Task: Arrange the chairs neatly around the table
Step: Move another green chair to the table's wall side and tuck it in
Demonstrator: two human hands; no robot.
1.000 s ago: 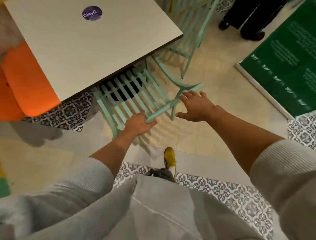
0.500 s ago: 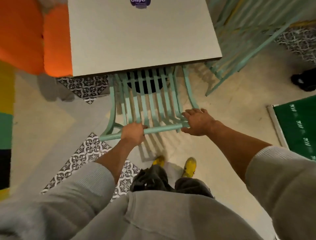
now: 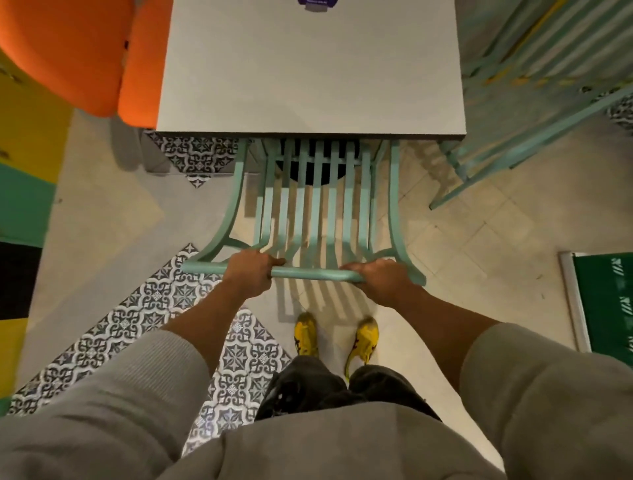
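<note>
Left hand (image 3: 251, 272) and right hand (image 3: 383, 279) both clenched around top rail of mint chair (image 3: 315, 212) at frame centre; chair seat tucked under grey table (image 3: 308, 68) at top; second mint chair (image 3: 534, 85) upper right; orange seat (image 3: 85, 51) upper left.

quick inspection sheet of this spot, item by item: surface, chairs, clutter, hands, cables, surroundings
surface: table top bare but for a purple sticker at its far edge
job's things: mint slatted chair squared to the table's near edge, seat partly under it; second mint chair at the right side, angled
clutter: nothing seen
hands: left hand and right hand both grip the chair's top rail
cables: nothing seen
surroundings: orange seat left, green banner right, patterned tiles
</note>
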